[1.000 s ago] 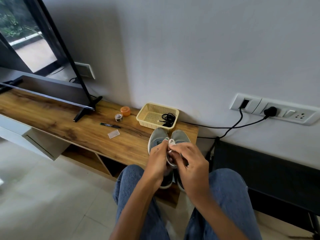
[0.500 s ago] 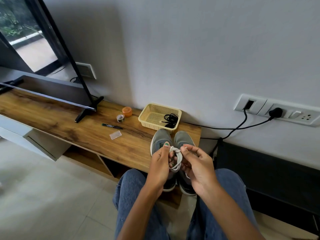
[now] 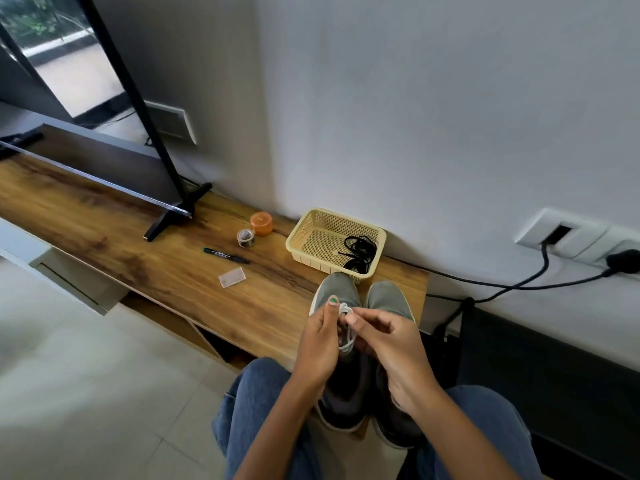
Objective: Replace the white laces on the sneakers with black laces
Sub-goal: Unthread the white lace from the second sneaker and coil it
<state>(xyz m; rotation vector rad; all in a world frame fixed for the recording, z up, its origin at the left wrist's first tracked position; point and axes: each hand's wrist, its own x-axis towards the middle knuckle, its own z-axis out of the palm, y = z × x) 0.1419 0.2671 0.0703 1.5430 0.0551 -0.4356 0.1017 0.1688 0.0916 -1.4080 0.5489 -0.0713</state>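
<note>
While pinching the coiled white lace (image 3: 347, 327) between left hand (image 3: 320, 341) and right hand (image 3: 384, 344) above the sneakers (image 3: 360, 341), could slacken, uncoil, snag; black laces (image 3: 360, 252) waiting in basket (image 3: 311, 233).

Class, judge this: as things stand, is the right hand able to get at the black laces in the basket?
Probably yes. The black laces lie uncovered in the open basket, just beyond the sneakers. But the right hand is pinching the white lace and must release it.
</note>
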